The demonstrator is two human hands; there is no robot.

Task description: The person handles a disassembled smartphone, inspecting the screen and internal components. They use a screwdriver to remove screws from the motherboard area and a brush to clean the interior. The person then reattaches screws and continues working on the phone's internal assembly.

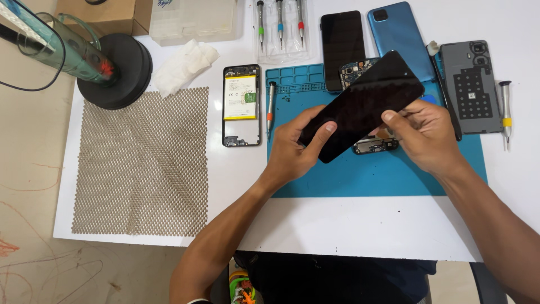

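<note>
Black phone screen (tilted) gripped by both hands, left, right, above blue mat.

The screen panel held at the centre was glossy black. Under it lay a teal-blue mat on a white table. At nine o'clock a beige mesh sheet showed a fine honeycomb pattern. At eleven, the open phone frame carried a yellow-and-white battery. At one o'clock lay a blue back cover; at two, a grey one.
</note>
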